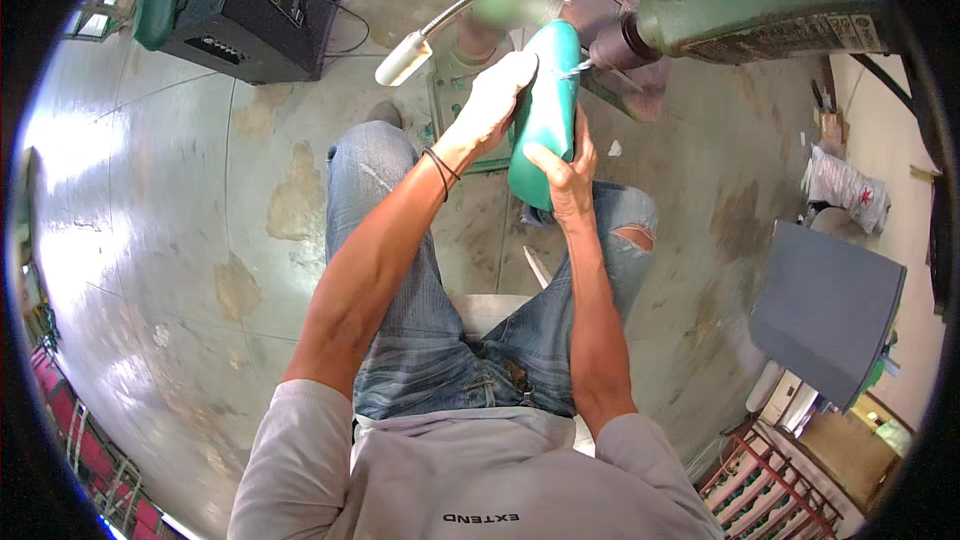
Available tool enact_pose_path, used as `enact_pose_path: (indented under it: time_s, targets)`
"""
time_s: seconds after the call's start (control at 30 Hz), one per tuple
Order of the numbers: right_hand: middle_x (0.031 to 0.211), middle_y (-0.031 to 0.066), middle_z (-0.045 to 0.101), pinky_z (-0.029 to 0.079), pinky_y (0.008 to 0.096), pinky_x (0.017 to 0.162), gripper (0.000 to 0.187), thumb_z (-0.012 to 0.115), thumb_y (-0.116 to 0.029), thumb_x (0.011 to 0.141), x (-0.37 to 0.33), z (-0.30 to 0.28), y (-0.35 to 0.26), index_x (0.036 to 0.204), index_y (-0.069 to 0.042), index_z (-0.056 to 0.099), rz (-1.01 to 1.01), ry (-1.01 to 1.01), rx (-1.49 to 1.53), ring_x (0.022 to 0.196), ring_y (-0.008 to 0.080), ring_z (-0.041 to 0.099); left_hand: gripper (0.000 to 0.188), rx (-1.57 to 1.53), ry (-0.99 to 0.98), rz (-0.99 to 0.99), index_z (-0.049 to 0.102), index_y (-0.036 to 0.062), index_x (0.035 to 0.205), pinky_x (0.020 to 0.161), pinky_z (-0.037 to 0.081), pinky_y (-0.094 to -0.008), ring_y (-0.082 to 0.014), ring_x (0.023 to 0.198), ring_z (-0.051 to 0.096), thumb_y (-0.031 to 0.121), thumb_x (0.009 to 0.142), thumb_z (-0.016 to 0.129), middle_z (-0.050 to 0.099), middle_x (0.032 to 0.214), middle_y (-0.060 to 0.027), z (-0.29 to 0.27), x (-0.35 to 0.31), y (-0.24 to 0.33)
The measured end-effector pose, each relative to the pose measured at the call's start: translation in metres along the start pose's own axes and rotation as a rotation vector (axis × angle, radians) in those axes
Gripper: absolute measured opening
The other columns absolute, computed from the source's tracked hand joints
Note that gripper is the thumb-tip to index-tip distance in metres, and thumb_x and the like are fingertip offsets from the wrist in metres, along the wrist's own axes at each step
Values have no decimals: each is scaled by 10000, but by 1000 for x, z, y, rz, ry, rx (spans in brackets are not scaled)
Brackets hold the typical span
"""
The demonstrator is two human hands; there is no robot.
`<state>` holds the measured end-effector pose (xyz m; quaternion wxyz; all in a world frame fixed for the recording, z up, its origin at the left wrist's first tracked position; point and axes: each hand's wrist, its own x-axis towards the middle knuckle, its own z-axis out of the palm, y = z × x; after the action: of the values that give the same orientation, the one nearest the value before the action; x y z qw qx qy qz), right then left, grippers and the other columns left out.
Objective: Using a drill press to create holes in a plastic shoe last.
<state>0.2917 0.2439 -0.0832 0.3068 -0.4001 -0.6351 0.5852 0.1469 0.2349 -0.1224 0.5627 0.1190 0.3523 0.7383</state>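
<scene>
Both my hands hold a smooth green shoe last [545, 135], tilted lengthwise away from me above my knees. My left hand [498, 95], brightly lit, grips its left side near the far end, with dark bands round the wrist. My right hand [572, 178] is wrapped round the nearer right side, thumb lying across the top. A thin metal tip [578, 69] from the dark chuck [618, 43] of a green machine [765, 5] meets the last's right side, at or very near the surface. The fingers underneath are hidden.
A gooseneck lamp with a white head [405, 58] hangs left of my hands. Another green foot-shaped piece [165, 0] rests on a black speaker box [245, 10]. A grey panel [828, 315] and a red rack [770, 485] stand at the right. The floor [250, 240] is stained.
</scene>
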Motion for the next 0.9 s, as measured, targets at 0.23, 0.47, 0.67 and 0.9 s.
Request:
enact_pose_path:
  time_s: [0.23, 0.47, 0.67, 0.9]
  targets:
    - [1227, 200, 586, 487, 376, 940, 853, 719, -161, 691, -1, -2, 0, 1443, 49, 376, 40, -11, 35, 1047, 275, 599, 260, -39, -2, 0, 639, 43, 1124, 860, 439, -276, -99, 931, 513, 246, 962, 637, 591, 1015, 12, -5, 3, -3]
    - [1227, 257, 597, 488, 408, 951, 890, 695, -194, 695, 2, -2, 16, 1479, 15, 329, 81, 22, -298, 1056, 354, 624, 404, 142, 62, -78, 601, 41, 1162, 889, 473, -306, -141, 1016, 550, 258, 859, 756, 602, 1077, -46, -18, 6, -15]
    - [1289, 232, 582, 453, 386, 1004, 885, 711, -170, 699, -4, -3, 15, 1484, 19, 347, 62, 8, -321, 1149, 319, 586, 419, 633, 129, 121, 618, 39, 1095, 794, 479, -279, -121, 908, 571, 251, 801, 830, 633, 989, -35, -19, 6, -9]
    - [1232, 190, 610, 465, 371, 978, 849, 716, -155, 687, 4, -10, 1, 1458, 8, 400, 47, -37, -220, 1097, 269, 598, 269, 182, 107, 61, 660, 19, 1130, 818, 458, -244, -65, 911, 550, 217, 948, 676, 639, 1015, 4, -13, 6, 2]
